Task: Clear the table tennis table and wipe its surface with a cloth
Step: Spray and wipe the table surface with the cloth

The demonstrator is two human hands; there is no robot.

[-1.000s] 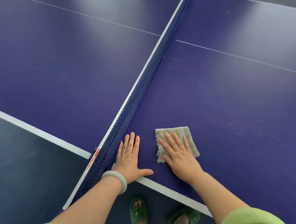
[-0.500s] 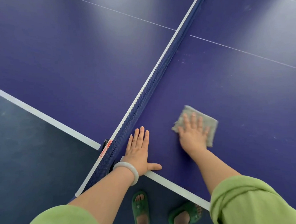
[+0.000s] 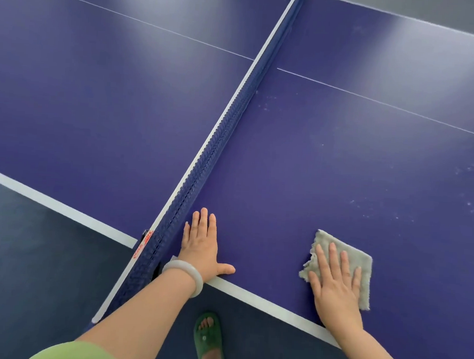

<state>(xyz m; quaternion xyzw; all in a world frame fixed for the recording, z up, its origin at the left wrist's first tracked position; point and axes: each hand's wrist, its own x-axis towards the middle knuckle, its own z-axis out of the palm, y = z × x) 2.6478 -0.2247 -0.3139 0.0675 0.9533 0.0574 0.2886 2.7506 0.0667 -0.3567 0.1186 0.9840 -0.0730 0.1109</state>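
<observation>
A blue table tennis table (image 3: 327, 156) fills the view, split by its net (image 3: 218, 140). My right hand (image 3: 334, 286) presses flat, fingers straight, on a folded grey cloth (image 3: 360, 265) near the table's white near edge. My left hand (image 3: 200, 246) lies flat on the blue surface right beside the net, a pale bangle on its wrist. Faint whitish specks mark the surface to the right of the cloth.
The net post and its clamp (image 3: 144, 246) with red lettering stick out at the near edge. Dark floor (image 3: 33, 264) lies below the table edge, and a foot in a green sandal (image 3: 209, 340) stands close to it.
My right hand has slid the cloth to the right and back toward the near edge. My left hand has stayed flat by the net.
</observation>
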